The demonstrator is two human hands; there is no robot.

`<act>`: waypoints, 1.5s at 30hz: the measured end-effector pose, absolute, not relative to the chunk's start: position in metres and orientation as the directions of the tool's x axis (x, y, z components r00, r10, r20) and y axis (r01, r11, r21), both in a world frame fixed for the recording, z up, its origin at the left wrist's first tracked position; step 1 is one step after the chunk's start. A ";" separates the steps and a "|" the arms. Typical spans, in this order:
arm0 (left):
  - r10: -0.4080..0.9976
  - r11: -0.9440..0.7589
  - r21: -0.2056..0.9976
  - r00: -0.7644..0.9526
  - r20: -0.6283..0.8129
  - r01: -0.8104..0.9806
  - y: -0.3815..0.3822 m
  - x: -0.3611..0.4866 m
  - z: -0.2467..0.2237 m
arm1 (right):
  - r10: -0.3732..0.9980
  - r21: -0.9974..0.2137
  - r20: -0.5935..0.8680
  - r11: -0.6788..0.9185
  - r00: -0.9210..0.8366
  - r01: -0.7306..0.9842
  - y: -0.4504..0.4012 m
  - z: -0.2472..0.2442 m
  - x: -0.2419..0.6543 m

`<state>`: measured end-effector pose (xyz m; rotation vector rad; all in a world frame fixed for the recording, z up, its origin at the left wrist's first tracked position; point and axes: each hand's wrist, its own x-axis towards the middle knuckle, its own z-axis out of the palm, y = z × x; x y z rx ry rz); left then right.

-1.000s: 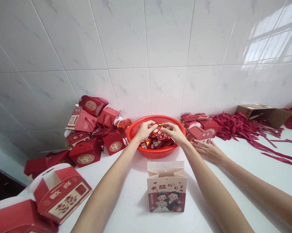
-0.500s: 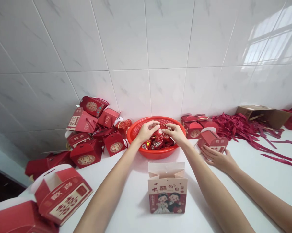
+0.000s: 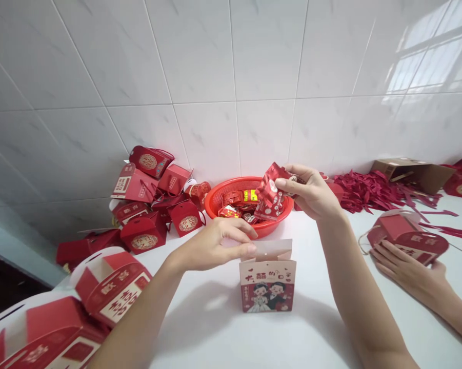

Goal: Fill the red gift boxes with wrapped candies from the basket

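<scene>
My right hand [image 3: 305, 192] is closed on red wrapped sweets [image 3: 269, 189], raised over the near right part of a red plastic basket [image 3: 249, 229]. More sweets in red and yellow wrappers [image 3: 231, 211] lie inside the basket. In front of it stands an upright paper gift box [image 3: 267, 287], its top open, printed with a cartoon couple. My left hand [image 3: 219, 243] is at the box's upper left corner, thumb and fingers apart, the thumb tip overlapping the raised back flap. Whether it presses on the flap is unclear.
Red gift boxes [image 3: 144, 238] are piled at the left, with larger open ones [image 3: 115, 287] nearer. On the right, another person's hand [image 3: 411, 271] rests on a red box [image 3: 419, 246]. Behind are red ribbons [image 3: 363, 189] and a cardboard box [image 3: 411, 174] by the tiled wall.
Both my hands have left the basket. The right has lifted sweets up and to the right; the left has come down to the gift box. The other person's box has moved right.
</scene>
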<state>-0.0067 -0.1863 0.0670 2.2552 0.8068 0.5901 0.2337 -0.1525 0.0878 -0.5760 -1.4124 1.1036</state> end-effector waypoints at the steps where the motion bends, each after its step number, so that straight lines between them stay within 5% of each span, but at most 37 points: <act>1: 0.696 -0.583 0.702 0.697 0.173 0.408 -0.189 -0.004 0.063 | 0.840 -0.867 0.493 0.453 -0.226 -0.208 -0.159 0.090 0.234; 8: 0.836 -0.422 0.760 0.536 0.116 0.494 -0.186 0.006 0.048 | 0.782 -0.822 0.498 0.564 -0.375 0.085 -0.178 0.095 0.231; 21: 0.839 -0.442 0.736 0.526 0.137 0.513 -0.172 -0.004 0.047 | 0.720 -0.755 0.427 0.617 -0.547 0.222 -0.149 0.080 0.232; 45: 0.846 -0.445 0.723 0.513 0.146 0.529 -0.173 -0.005 0.044 | 0.661 -0.765 0.473 0.636 -0.583 0.100 -0.147 0.076 0.222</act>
